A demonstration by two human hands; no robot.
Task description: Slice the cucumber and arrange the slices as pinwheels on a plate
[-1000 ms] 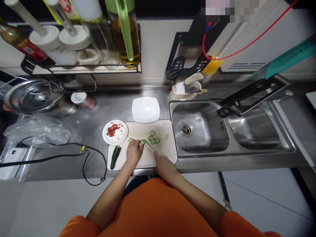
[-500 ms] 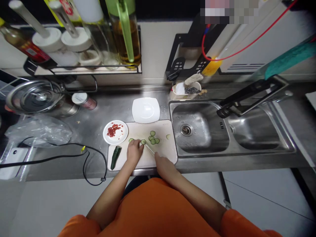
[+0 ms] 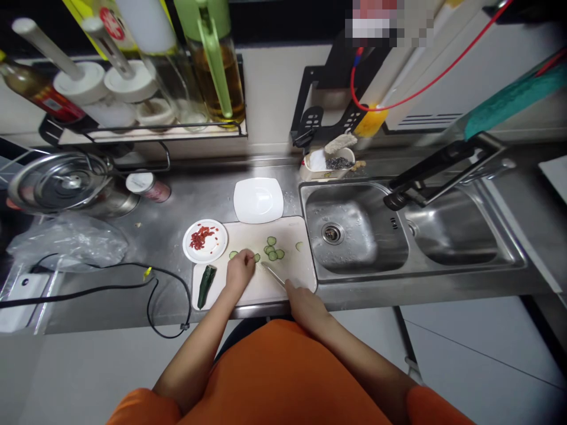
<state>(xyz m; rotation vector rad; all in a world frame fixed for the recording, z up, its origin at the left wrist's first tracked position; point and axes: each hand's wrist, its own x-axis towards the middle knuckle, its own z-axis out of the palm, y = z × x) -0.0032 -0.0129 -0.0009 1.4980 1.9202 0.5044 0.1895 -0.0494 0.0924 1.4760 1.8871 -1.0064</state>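
Note:
A pale cutting board point(image 3: 292, 268) lies on the steel counter in front of me. My left hand point(image 3: 240, 273) rests on the board with fingers curled over a cucumber piece, of which only the cut end point(image 3: 256, 257) shows. My right hand point(image 3: 302, 303) is closed on a knife point(image 3: 273, 274); its blade points up-left toward the left hand. Several cucumber slices point(image 3: 271, 249) lie on the board beyond the blade. A dark green cucumber end point(image 3: 206, 284) lies at the board's left edge.
A small round plate of chopped red chilli point(image 3: 204, 240) touches the board's far-left corner; a square white plate point(image 3: 258, 200) sits behind. A double sink point(image 3: 358, 227) with black faucet point(image 3: 436, 171) is right. Left: pot lid point(image 3: 62, 183), plastic bag point(image 3: 66, 239), black cable point(image 3: 150, 289). Bottle rack point(image 3: 133, 88) above.
My right hand has drawn back toward the board's near edge, pulling the knife away from the cucumber. The left hand stays in place. The camera shifted slightly.

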